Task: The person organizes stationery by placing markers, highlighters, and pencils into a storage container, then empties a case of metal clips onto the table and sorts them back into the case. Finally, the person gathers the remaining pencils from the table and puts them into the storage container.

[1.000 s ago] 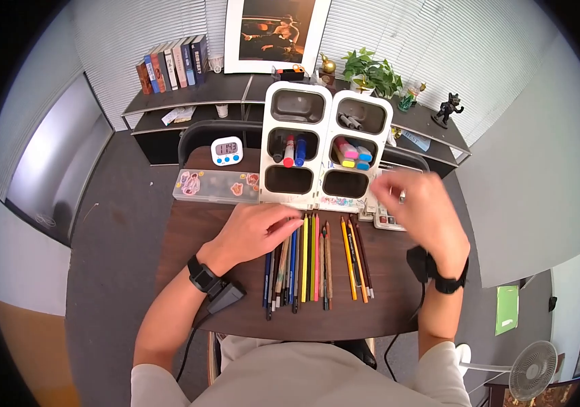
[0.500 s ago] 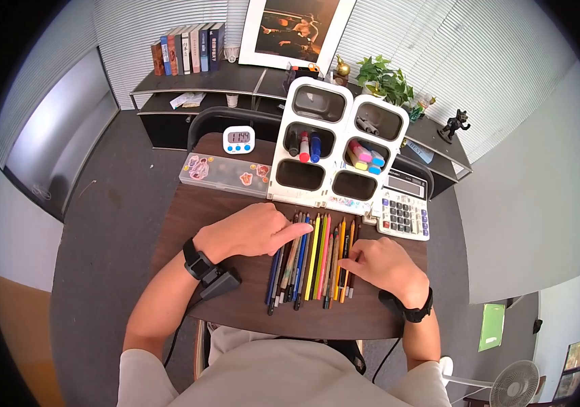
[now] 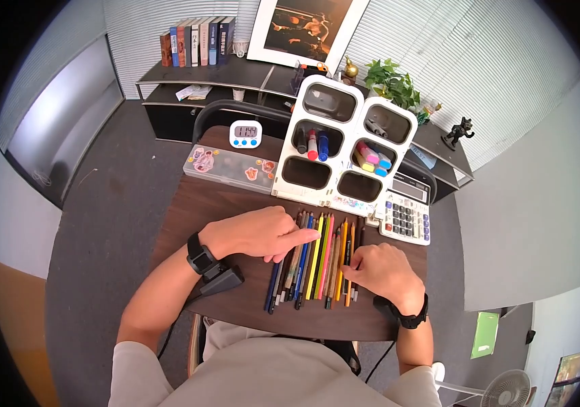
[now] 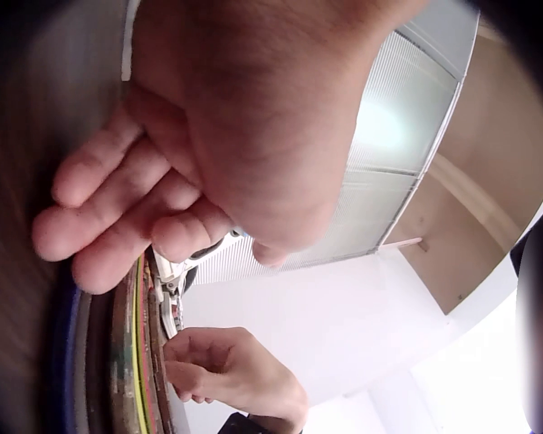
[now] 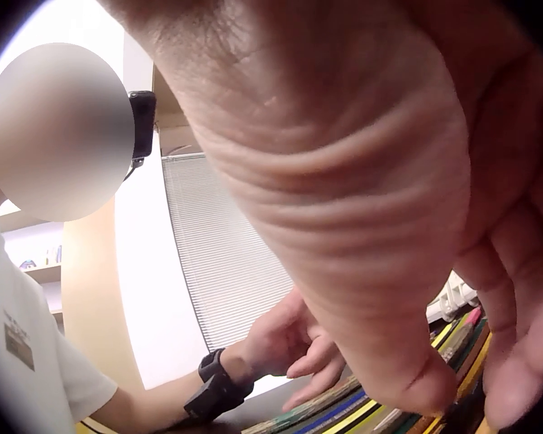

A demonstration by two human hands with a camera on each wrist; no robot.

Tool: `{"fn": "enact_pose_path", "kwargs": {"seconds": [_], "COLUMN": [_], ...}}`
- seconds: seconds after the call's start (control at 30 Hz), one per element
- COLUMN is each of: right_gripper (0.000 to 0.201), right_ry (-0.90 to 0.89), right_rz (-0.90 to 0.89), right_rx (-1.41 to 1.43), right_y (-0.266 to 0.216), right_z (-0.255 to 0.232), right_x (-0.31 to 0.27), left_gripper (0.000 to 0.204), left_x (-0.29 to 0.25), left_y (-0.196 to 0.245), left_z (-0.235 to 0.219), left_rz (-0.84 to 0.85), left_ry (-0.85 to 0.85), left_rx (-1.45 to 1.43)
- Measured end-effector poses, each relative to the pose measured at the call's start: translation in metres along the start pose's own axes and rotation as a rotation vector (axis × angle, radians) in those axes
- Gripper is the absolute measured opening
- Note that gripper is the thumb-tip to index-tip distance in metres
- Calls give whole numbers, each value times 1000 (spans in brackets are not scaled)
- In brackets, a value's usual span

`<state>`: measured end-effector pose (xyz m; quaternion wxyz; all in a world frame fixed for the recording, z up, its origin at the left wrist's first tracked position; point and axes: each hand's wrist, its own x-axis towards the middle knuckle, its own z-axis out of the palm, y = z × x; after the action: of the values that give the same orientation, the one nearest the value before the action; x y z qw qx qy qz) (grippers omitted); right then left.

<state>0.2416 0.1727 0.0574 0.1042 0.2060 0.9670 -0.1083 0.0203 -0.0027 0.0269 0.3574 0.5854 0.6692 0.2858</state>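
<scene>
Colored pencils (image 3: 313, 261) lie side by side on the dark wooden table (image 3: 235, 315), their ends uneven. My left hand (image 3: 256, 233) is at the row's upper left, thumb stretched over the pencils; in the left wrist view its fingers (image 4: 100, 208) are loosely bent and grip nothing. At the right edge, my right hand (image 3: 385, 271) touches the rightmost pencils with lowered fingertips. The right wrist view shows its thumb (image 5: 416, 384) and fingers (image 5: 525, 362) apart over the pencils; the exact contact is partly hidden.
Behind the pencils stands a white organizer (image 3: 327, 146) holding markers and highlighters. A calculator (image 3: 405, 214) lies at its right; a stickered clear case (image 3: 229, 168) and a timer (image 3: 246, 134) are at its left. Beyond are a shelf with books (image 3: 198, 42) and a plant (image 3: 391, 83).
My right hand has come down from beside the organizer to the pencils. The separate right-hand group has moved left, against the others. My left hand stays by the row; the head view has shifted.
</scene>
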Motion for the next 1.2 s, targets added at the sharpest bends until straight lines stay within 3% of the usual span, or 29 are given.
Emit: {"fn": "enact_pose_path", "kwargs": {"seconds": [0.2, 0.33, 0.4, 0.53, 0.6, 0.63, 0.7, 0.87, 1.0, 1.17, 1.2], "right_gripper": [29, 23, 35, 49, 80, 80, 110, 122, 120, 118, 123], "right_ry": [-2, 156, 175, 69, -37, -41, 91, -60, -82, 72, 67], "right_rz": [36, -29, -123, -100, -71, -77, -250, -265, -278, -367, -409], "right_rx": [-22, 155, 222, 238, 172, 169, 120, 139, 121, 114, 146], "right_y": [1, 6, 13, 16, 10, 11, 14, 8, 9, 10, 12], "right_z": [4, 5, 8, 0, -11, -9, -5, 1, 0, -13, -17], "right_x": [7, 14, 17, 6, -6, -10, -17, -16, -16, -17, -16], "left_gripper": [73, 73, 71, 63, 62, 61, 61, 58, 55, 19, 25], "left_x": [0, 5, 6, 6, 7, 7, 7, 8, 8, 7, 11], "left_y": [-2, -16, -16, -17, -18, -18, -20, -18, -19, -9, -13], "left_z": [2, 10, 8, 7, 8, 8, 9, 9, 11, 17, 21], "left_rz": [75, 215, 259, 279, 280, 284, 285, 275, 307, 521, 612], "left_ry": [7, 124, 169, 185, 209, 215, 220, 200, 231, 395, 459], "left_rx": [23, 34, 55, 173, 205, 202, 200, 183, 219, 36, 105]}}
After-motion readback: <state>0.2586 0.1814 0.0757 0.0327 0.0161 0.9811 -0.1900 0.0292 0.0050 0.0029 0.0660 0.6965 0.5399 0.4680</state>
